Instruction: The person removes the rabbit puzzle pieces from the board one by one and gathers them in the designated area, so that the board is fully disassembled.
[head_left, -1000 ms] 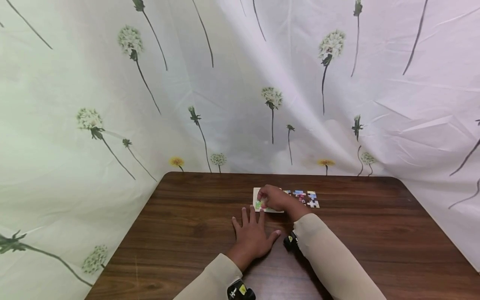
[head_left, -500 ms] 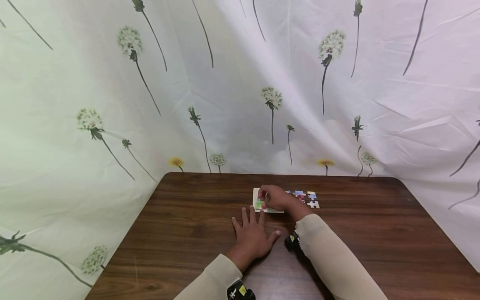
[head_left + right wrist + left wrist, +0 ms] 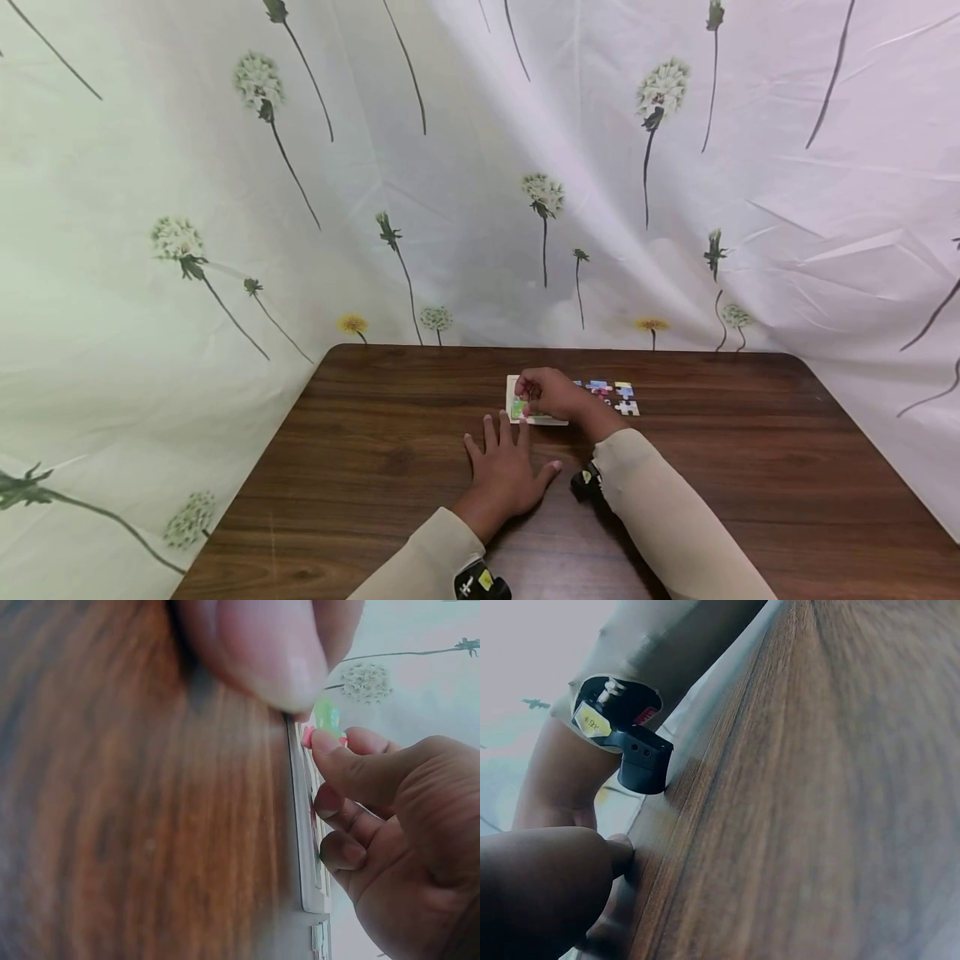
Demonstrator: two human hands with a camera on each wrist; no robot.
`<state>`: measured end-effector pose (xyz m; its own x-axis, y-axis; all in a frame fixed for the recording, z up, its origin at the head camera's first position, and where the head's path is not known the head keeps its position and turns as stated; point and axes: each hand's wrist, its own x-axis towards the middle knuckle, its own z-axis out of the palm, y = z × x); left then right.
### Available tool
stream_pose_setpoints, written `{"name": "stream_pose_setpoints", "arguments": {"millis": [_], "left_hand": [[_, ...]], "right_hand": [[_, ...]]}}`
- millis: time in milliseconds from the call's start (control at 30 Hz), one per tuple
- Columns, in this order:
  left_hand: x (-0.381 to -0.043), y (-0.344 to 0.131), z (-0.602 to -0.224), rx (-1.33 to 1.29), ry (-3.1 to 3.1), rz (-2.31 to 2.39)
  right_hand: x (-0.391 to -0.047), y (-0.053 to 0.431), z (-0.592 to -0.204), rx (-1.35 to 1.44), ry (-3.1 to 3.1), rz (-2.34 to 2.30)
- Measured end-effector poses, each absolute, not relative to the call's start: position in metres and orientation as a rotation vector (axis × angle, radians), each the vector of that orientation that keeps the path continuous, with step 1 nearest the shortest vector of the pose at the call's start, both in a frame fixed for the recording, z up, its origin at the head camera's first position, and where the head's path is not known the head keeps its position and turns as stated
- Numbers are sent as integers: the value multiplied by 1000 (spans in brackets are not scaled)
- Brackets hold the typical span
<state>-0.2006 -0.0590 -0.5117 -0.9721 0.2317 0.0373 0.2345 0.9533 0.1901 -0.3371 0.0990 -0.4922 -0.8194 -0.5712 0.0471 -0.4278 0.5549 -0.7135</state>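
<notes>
My right hand [image 3: 553,395] reaches over a white-rimmed puzzle tray [image 3: 546,422], covering much of it. In the right wrist view its thumb and index finger pinch a green and pink jigsaw piece [image 3: 327,717], tilted up at the tray, while the other fingers curl close to the tray's surface. Green shows inside the tray's left part. My left hand [image 3: 504,475] lies palm down on the table with fingers spread, its fingertips right by the tray's near edge. Its thumb tip [image 3: 277,664] looms blurred at the top of the right wrist view.
Several loose jigsaw pieces [image 3: 627,408] lie right of the tray, partly hidden behind my right hand. The dark wooden table [image 3: 375,467] ends at a dandelion-print cloth [image 3: 480,250] hanging behind it. Both wrists wear black camera mounts [image 3: 480,581].
My right hand shifts only slightly over the tray, its fingers changing angle a little around the piece. The left hand stays where it was.
</notes>
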Motion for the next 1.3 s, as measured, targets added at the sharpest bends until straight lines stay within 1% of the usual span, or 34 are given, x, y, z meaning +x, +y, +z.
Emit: {"name": "stream_pose_setpoints", "arguments": {"millis": [467,1033,1300], "left_hand": [[-203,-59,-512,-352,-3116,-297],[-202,-58,-511,-344,-3112,-310],[-200,-60,-504,-337,-3157,-335]], "right_hand": [[-327,104,-481,-868,2595,-1259],[-314,154,-481,-805,2636,-1308],[-308,171,-481,-766,2612,-1375]]}}
